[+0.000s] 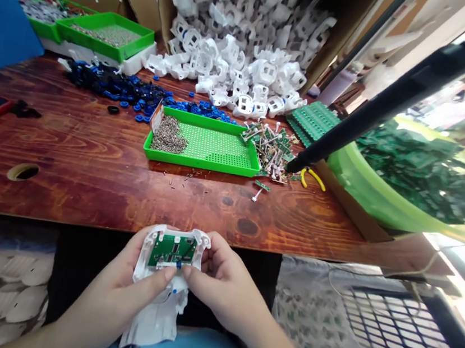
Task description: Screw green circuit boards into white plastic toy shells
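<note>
Between both hands, just off the table's front edge, is a white plastic housing (155, 322) with a green circuit board (172, 249) seated in its upper part. My left hand (134, 280) wraps its left side, the thumb pressing near the board's lower edge. On the other side my right hand (219, 279) grips the housing, its thumb tip by a small white connector (166, 266) below the board. A small blue dot shows on the housing under the thumbs. The fingers behind the housing are partly hidden.
A green tray (199, 165) of small screws stands mid-table, with loose screws in front. Right of it lie small wired boards (275, 151) and yellow-handled pliers (313, 178). Behind are blue rings (140, 98) and piled white housings (245, 68). A black pole (387, 91) slants across the right.
</note>
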`<action>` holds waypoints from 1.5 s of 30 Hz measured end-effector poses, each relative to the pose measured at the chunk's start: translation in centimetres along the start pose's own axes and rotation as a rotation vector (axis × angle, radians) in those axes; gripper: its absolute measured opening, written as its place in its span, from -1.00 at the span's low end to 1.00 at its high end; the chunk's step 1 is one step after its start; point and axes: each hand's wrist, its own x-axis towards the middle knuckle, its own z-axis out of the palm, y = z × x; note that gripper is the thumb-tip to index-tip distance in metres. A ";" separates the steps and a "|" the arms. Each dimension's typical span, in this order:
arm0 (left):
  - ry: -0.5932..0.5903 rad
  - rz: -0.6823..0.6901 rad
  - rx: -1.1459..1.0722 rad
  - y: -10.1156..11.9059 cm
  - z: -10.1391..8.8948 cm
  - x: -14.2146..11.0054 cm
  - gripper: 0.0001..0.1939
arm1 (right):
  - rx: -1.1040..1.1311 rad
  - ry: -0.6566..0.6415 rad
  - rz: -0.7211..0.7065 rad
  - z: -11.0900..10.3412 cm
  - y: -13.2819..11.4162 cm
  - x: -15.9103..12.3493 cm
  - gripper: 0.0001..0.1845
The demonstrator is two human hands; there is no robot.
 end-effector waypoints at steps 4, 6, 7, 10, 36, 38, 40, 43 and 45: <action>0.028 0.016 0.019 -0.1 -0.1 0.5 -0.49 | -0.007 0.003 -0.035 0.0 -0.1 0.4 -0.78; 0.031 -0.006 0.001 0.3 0.0 0.9 -0.46 | -0.072 -0.028 -0.057 -0.3 -0.4 0.5 -0.74; 0.032 -0.029 -0.018 0.7 0.1 1.1 -0.45 | -0.115 -0.045 -0.068 -0.6 -0.7 0.5 -0.70; 0.041 -0.111 -0.095 2.4 0.3 1.5 -0.47 | -0.309 0.043 -0.132 -2.4 -1.6 0.5 -0.58; -0.134 -0.013 -0.234 5.4 1.4 5.5 -0.60 | -1.368 0.517 -0.506 -7.0 -9.1 5.0 -0.78; -0.163 -0.024 -0.251 5.5 1.6 5.8 -0.56 | -1.459 0.488 -0.461 -5.9 -12.2 7.2 -0.79; -0.172 -0.019 -0.284 5.5 1.6 5.9 -0.55 | -1.532 0.481 -0.405 -5.2 -15.3 10.6 -0.78; -0.190 -0.026 -0.343 5.7 1.5 6.0 -0.56 | -1.617 0.479 -0.254 -4.9 -18.5 16.8 -0.74; -0.208 -0.036 -0.378 5.7 1.4 6.1 -0.53 | -1.657 0.482 -0.151 -5.1 -19.7 20.7 -0.70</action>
